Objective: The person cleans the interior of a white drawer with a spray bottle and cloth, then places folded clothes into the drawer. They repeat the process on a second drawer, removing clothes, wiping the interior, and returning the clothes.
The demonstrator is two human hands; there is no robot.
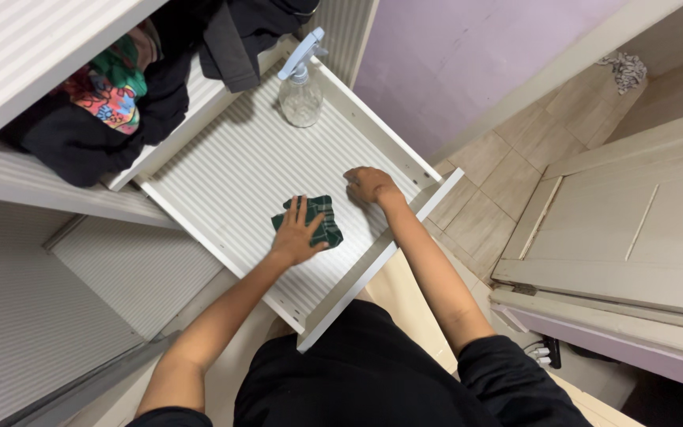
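A white ribbed drawer (pixel 231 170) is pulled out in front of me. My left hand (pixel 298 232) lies flat with fingers spread on a dark green checked cloth (pixel 322 223) on the drawer's floor. My right hand (pixel 369 185) rests on the drawer floor near the right side wall, fingers curled, holding nothing that I can see. A clear spray bottle (pixel 300 91) with a pale blue trigger head stands upright at the drawer's far end.
Dark and colourful clothes (pixel 112 95) are piled on the shelf above the drawer at the left. A beige door (pixel 634 229) stands at the right. A crumpled rag (pixel 628 69) lies on the tiled floor far right. A white plug strip (pixel 543 353) sits low right.
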